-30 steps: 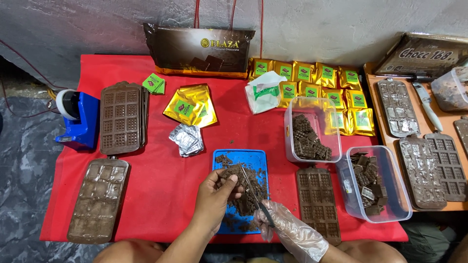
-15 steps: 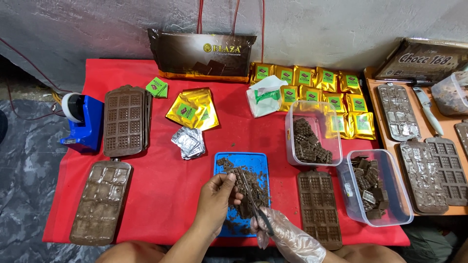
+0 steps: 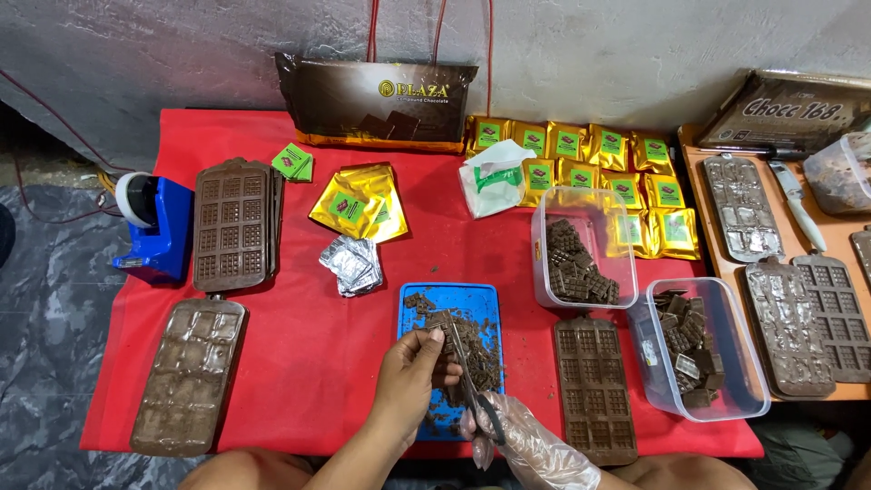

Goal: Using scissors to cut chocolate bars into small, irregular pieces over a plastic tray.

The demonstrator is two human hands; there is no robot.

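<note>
Left hand point(image 3: 408, 381), bare, pinching a small chocolate piece point(image 3: 439, 320) between fingertips over the blue tray point(image 3: 413, 304). Right hand point(image 3: 526, 440), in a clear plastic glove, clenched round the handles of scissors point(image 3: 470, 377) — blades angled up towards the pinched piece, tips just beside it. Dark crumbs and trimmings scattered across the tray, the tray itself flat on the red cloth point(image 3: 308, 363), near its front edge.

Just right of the tray, a brown chocolate mould point(image 3: 594, 386) lying flat. Beyond that, two clear plastic tubs — near tub point(image 3: 699, 349) and far tub point(image 3: 581, 249), both holding chocolate squares. Behind them, rows of gold sachets point(image 3: 617, 168) with green labels; a loose heap of gold pouches point(image 3: 358, 201) farther left, a stack of silver foil wrappers point(image 3: 352, 265) just below it. At the left of the cloth, a stacked mould point(image 3: 234, 225) and a filled mould point(image 3: 189, 377) — beside those, a blue tape dispenser point(image 3: 154, 227). At the back, a big brown chocolate bag point(image 3: 376, 104) propped against the wall. Off to the right, more moulds on an orange tray point(image 3: 708, 245), well apart from both hands.
</note>
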